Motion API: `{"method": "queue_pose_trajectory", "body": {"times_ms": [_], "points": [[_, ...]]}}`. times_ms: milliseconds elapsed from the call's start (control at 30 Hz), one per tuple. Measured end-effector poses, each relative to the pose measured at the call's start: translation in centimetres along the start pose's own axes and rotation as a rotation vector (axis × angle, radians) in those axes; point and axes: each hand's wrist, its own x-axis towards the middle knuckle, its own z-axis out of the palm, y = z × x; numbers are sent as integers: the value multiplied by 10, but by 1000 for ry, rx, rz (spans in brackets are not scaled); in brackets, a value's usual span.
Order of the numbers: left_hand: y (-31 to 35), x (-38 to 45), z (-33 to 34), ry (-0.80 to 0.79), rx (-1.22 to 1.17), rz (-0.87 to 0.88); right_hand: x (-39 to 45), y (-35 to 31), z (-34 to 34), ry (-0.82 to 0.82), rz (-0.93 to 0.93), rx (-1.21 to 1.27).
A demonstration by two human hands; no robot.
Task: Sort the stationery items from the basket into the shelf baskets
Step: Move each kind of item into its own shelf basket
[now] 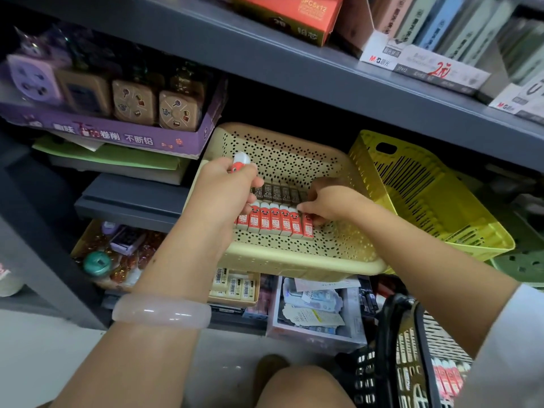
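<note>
Left hand (232, 184) gripping upright eraser (240, 163), right hand (329, 201) pinching row-end eraser (308, 228)

Dark grey metal shelving unit (294, 69) fills the upper frame, its top board running diagonally left to right. Pale floor (44, 348) lower left. Dim, shadowed under the boards.

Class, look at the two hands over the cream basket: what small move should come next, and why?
Probably the right hand lets go of the end eraser, and the left hand brings its red eraser down beside it. The red row in the cream basket ends there, with bare floor to its right.
</note>
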Motion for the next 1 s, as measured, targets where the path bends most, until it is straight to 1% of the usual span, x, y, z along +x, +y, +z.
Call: {"method": "queue_pose_trajectory", "body": {"times_ms": [67,200,367,467,533,633,733,867,900,933,967,1000], "points": [[1,0,0,-1,-12,-2,-2,4,-1,-8,-25,39],[2,-2,0,-4,-14,-3,-9,12,1,-61,-149,181],[3,-4,0,-5,-16,-7,-12,16,7,-68,-220,148],[3,-5,-1,-9,-15,-3,-13,16,10,-82,-243,54],[3,-5,0,-12,-14,0,-12,16,12,-68,-254,12],[3,-5,0,-17,-20,0,-10,17,16,-38,-269,21],[3,-4,0,-16,-33,-2,-8,17,18,40,-298,10],[2,-2,0,-10,-32,-17,-9,17,16,29,-289,-24],[2,-2,0,-15,-38,-24,-11,17,14,48,-293,-37],[2,-1,0,-24,-45,-29,-14,15,11,94,-307,-21],[2,-1,0,-38,-48,-32,-17,11,7,149,-336,68],[1,-2,1,-57,-45,-32,-22,6,2,183,-377,251]]}}
